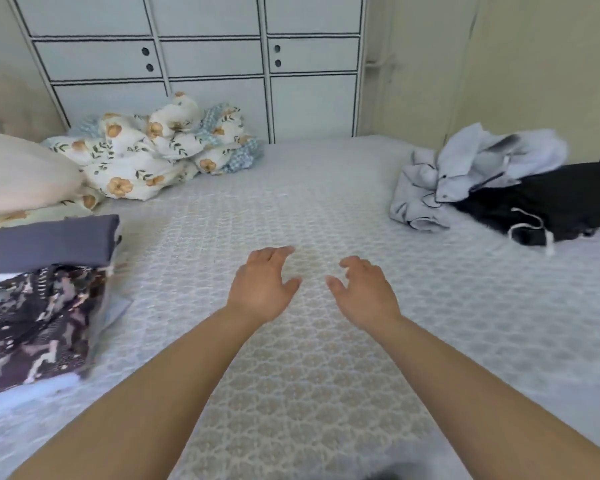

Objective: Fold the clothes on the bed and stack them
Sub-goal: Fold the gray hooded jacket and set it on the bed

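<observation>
Centrally, both hands point(312, 285) hover over bed point(326, 209).

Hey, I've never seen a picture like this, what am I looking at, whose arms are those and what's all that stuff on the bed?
There is no machine here. The one picture comes from a camera worn on a person's head, looking forward and down. The left hand and right hand are over the bed, fingers relaxed, holding nothing. At the left is a stack of folded clothes. At the right lie a crumpled pale blue garment and a black garment, not yet folded. A floral quilt and a pillow lie farther back.
</observation>
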